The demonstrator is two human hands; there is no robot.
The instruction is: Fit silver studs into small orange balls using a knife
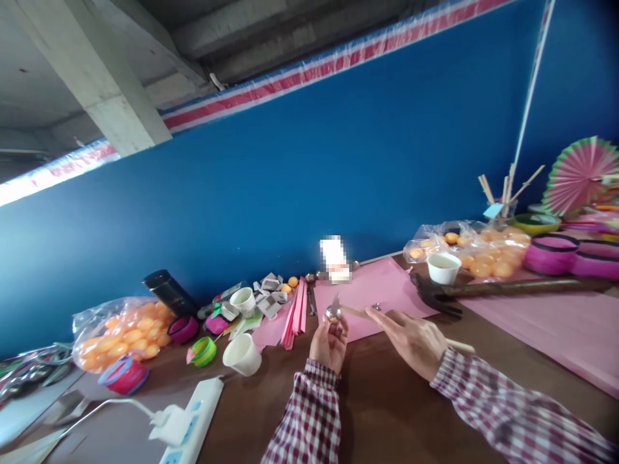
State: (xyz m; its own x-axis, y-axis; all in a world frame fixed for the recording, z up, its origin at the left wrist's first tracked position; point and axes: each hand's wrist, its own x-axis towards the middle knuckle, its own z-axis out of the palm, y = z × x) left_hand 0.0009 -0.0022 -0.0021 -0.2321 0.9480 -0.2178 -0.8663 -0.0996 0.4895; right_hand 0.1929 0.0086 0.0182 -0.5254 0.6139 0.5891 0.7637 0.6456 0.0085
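Near the middle of the table, my left hand (329, 345) has its fingers closed round a small shiny metal ball (333, 313). To its right, my right hand (413, 338) grips a thin wooden-handled tool (460, 346), whose handle end sticks out behind the palm. The tool's front end points left and meets the metal ball; its pointed grey tip shows just above. Under and beyond both hands lies a pink sheet (382, 283), with another small shiny metal piece (376, 307) on it near my right fingertips.
On the left are a power strip (196, 419), a white cup (242, 354), a bag of orange balls (126, 335) and a black cylinder (170, 291). A hammer (507, 288), a white bowl (443, 268) and purple rolls (551, 253) lie right. A blue partition (290, 174) stands behind.
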